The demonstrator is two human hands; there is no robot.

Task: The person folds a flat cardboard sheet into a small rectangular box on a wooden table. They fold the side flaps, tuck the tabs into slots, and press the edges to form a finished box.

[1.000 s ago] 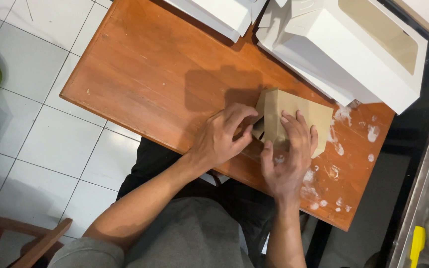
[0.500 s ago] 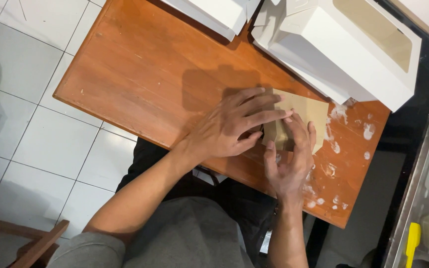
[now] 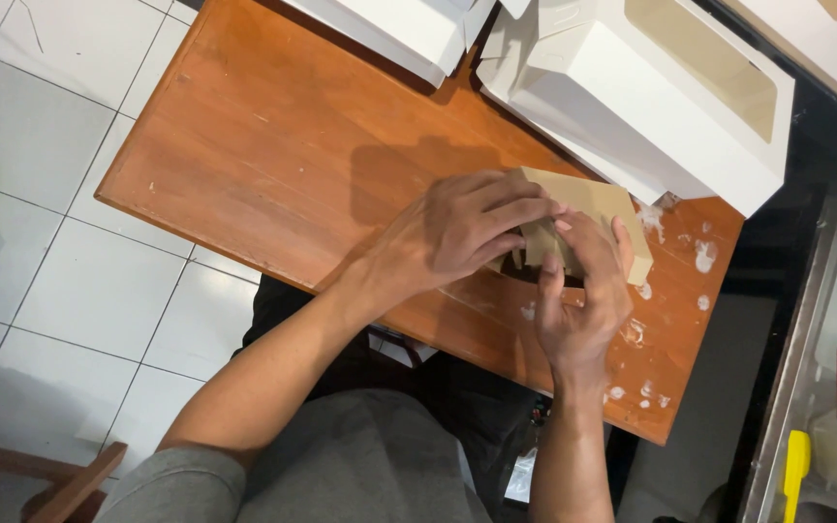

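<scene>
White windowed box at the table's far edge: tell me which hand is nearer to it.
Right. The right hand grips the brown cardboard piece just below the white windowed box; the left hand lies on the cardboard's other side, farther from it.

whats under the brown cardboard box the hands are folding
The small brown cardboard box rests on the orange-brown wooden table. The left hand and right hand cover its near side, so its inside and anything beneath it are hidden.
</scene>
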